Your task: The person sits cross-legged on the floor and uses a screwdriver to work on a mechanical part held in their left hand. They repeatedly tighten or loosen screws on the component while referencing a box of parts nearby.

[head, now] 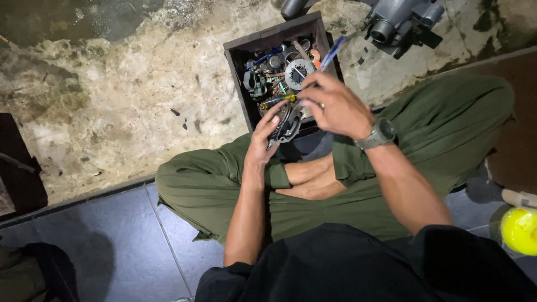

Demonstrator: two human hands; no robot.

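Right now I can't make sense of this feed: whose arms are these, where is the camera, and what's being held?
One camera, worn on a person's head, looks down at their lap. They sit cross-legged in green trousers on dark floor tiles. The left hand steadies a dark metal part. The right hand, with a wristwatch, has its grip on a blue-handled screwdriver, working on that part. In front stands a dark wooden box full of small metal parts.
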